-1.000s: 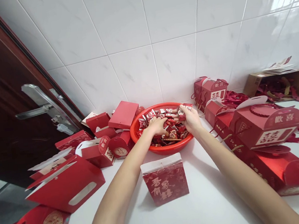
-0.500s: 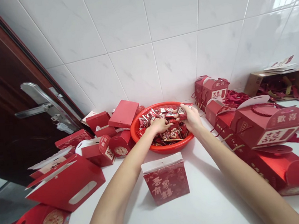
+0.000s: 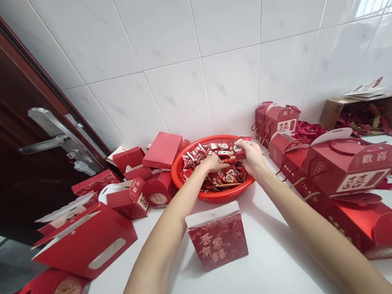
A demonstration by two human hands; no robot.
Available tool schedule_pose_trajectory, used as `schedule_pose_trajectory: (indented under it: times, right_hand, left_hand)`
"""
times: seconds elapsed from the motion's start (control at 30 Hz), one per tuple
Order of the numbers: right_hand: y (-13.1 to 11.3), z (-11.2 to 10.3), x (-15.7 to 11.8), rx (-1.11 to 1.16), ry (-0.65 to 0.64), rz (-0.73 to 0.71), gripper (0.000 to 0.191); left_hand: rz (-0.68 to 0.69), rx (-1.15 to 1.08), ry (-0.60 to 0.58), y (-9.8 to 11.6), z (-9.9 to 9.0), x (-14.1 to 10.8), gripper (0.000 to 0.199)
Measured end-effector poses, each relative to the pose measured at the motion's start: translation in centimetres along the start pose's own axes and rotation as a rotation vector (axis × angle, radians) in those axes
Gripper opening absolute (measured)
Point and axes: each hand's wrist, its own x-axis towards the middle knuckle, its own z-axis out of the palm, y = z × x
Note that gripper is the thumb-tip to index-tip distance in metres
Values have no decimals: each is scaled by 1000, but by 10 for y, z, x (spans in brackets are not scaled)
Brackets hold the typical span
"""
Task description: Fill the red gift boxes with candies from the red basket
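A red plastic basket (image 3: pixel 223 195) stands near the wall, filled with wrapped candies (image 3: pixel 228 176) in red and white wrappers. My right hand (image 3: pixel 251 156) is over the basket's right side, its fingers closed on wrapped candies (image 3: pixel 240 147). Close beside it, my left hand (image 3: pixel 212 164) reaches in above the pile with its fingers pinched together at a red wrapper; the fingertips are partly lost among the candies. Between my forearms a dark red paper box (image 3: pixel 218 239) with pale lettering stands upright, its white-lined top edge up.
Several red gift boxes (image 3: pixel 97 243) crowd the left side, near a dark door with a metal handle (image 3: pixel 49 144). More red boxes with cord handles (image 3: pixel 352 167) line the right. Behind them a cardboard box (image 3: pixel 340 107) holds dark red ribbons. A tiled wall (image 3: pixel 175 92) borders the white table.
My left hand has shifted slightly right, nearer my right hand, and its fingers are drawn closer together. My right hand keeps hold of its candies. The paper box stands as before.
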Motion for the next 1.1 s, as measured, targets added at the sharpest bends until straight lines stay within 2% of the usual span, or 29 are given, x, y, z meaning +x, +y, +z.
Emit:
schedule_pose_trajectory:
  times: [0.17, 0.23, 0.3, 0.43, 0.57, 0.73, 0.83, 0.97, 1.1]
  right_hand:
    - [3, -2, 3, 7, 40, -25, 11]
    - [6, -4, 6, 13, 43, -54, 12]
    - [9, -7, 9, 27, 43, -81, 15]
    - [10, -8, 10, 52, 49, -96, 18]
    - [6, -6, 5, 60, 2, -62, 19]
    - [3, -6, 0, 14, -87, 5, 22]
    - [2, -7, 0, -6, -67, 4, 23]
    - [1, -5, 1, -7, 41, -1, 21]
    - [1, -4, 2, 34, 87, -21, 19]
  left_hand:
    - [67, -153, -11, -3, 0, 1, 16]
    - [102, -197, -5, -6, -1, -1, 13]
    - [142, -285, 46, -9, -4, -3, 18]
    - [242, -598, 233, -11, -11, -9, 29]
    - [310, -746, 262, -8, -15, -14, 38]
    - [385, -693, 206, -3, -13, -18, 38]
    - [399, -657, 169, -1, -12, -18, 31]
    - [278, -541, 227, -6, -11, -13, 16]
    - [116, -201, 209, -17, -8, -9, 22]
